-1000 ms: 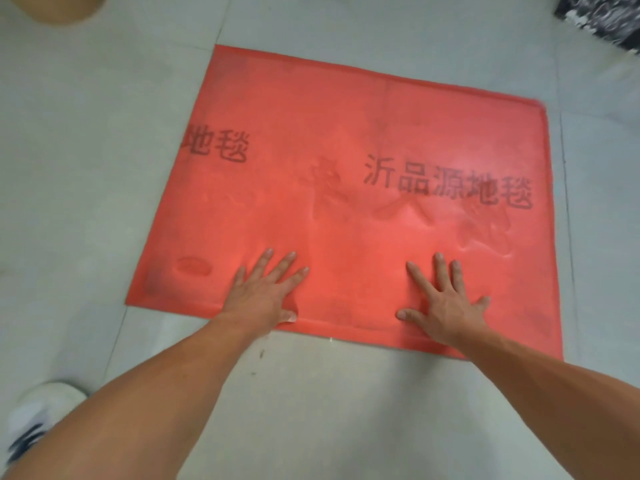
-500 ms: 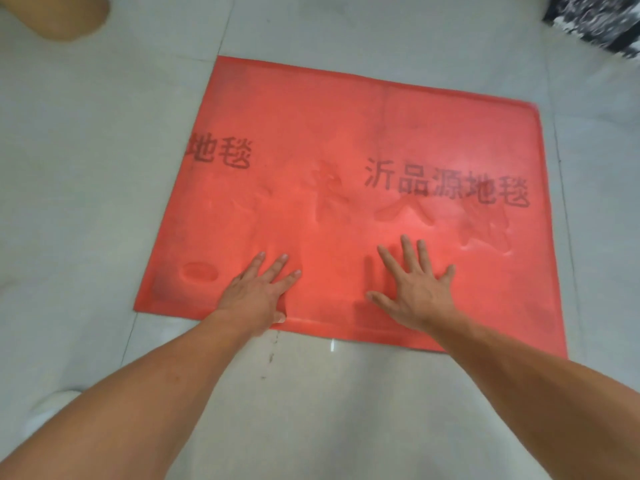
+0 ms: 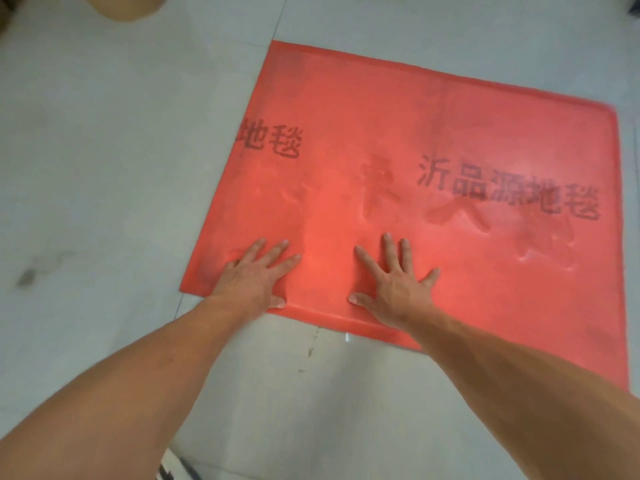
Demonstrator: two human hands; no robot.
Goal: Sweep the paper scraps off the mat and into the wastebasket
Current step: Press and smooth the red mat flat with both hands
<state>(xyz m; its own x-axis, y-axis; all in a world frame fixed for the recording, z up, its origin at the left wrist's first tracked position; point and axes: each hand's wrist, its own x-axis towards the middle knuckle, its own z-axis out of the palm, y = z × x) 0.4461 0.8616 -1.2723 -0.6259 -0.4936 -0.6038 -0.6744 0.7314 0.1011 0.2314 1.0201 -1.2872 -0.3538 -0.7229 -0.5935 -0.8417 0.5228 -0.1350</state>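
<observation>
Hands L, R flat, mat edge.

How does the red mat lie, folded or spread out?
Spread out: the mat lies flat on the floor, no visible part doubled over.

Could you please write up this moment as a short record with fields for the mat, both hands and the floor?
floor: grey tiles
red mat: flat on the floor, dark printed characters
left hand: palm down, fingers straight, at the mat's near edge
right hand: palm down, fingers spread, on the mat
scraps on mat: none visible
white fleck: on the floor by that edge; too small to identify
tan object: top left, cut off; unclear what it is
</observation>
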